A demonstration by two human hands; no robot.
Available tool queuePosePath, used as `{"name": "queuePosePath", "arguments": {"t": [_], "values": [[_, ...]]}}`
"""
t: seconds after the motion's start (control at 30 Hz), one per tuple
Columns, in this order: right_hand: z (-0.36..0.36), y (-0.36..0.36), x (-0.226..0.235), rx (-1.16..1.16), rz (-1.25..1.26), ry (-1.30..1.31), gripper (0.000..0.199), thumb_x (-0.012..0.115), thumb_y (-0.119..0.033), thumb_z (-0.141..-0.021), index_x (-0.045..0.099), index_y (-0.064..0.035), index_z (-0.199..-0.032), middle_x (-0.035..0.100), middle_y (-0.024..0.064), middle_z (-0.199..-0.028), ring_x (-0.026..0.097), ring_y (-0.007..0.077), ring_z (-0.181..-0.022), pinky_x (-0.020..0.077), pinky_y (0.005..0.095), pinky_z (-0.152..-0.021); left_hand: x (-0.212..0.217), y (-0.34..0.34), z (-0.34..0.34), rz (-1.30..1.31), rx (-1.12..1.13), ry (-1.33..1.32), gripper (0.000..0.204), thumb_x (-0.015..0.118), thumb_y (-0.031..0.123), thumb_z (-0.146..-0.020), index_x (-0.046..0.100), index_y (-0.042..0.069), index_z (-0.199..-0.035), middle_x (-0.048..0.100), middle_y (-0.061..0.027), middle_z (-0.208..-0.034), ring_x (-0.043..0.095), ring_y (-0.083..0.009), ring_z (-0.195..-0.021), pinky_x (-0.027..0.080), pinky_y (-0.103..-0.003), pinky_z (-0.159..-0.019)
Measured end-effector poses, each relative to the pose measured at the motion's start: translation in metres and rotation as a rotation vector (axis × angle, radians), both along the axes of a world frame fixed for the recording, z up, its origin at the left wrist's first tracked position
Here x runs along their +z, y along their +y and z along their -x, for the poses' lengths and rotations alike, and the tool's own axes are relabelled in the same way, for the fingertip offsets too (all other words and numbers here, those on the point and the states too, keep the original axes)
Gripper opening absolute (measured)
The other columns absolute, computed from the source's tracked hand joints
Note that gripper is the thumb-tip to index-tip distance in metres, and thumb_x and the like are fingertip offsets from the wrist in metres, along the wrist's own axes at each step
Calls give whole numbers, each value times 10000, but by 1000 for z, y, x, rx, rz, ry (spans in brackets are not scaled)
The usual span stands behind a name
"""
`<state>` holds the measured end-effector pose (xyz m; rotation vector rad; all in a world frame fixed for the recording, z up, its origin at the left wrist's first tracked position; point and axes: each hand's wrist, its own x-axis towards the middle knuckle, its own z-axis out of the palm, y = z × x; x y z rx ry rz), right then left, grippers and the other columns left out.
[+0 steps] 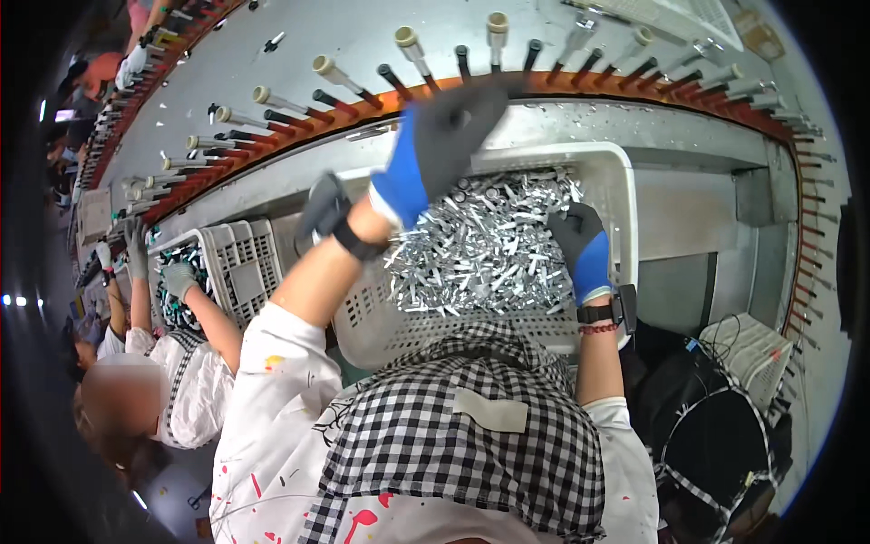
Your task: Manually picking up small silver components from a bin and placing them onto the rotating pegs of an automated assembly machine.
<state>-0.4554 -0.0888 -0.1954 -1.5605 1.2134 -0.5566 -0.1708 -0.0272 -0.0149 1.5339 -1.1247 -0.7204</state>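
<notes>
A white plastic basket [620, 181] stands in front of me, heaped with small shiny silver metal parts [485, 249]. My left hand [449, 136], in a grey and blue glove, reaches over the basket's far rim to the pegs of an orange rail [566, 88]. Motion smears its fingers, so any hold is hidden. At the right side of the heap my right hand [582, 245], gloved alike, has its fingers curled down among the parts. Whatever it pinches is hidden by the glove.
Along the curved rail are bare dark pegs [462, 62] and pegs topped with cream-ended silver pieces [412, 50]. To the left, a co-worker's gloved hands [178, 279] are over another basket [258, 267] of parts. A black bag-like item [716, 417] lies at my right.
</notes>
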Motion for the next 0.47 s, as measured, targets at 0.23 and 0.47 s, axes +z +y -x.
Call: {"name": "queuePosePath", "arguments": {"t": [0.23,0.47], "values": [[-2,14,84,-90,-625,-420,279,625,-169,-1072,659,38,-1256,682,107,-1104,741,230,-1071,643,377,-938,-46,-150,-84,-231,-80,-937,518,637,362,-1082,635,-10,-1443,732,-169,-1302,675,-243,-1213,515,-364,-1055],[107,70,105,-212,-410,-231,428,695,-258,-1037,668,40,-1344,610,179,-1387,716,224,-1122,609,351,-962,-52,-151,-23,30,-15,-89,494,651,430,-1071,784,-32,-955,770,-122,-866,698,-198,-695,549,-313,-670]]}}
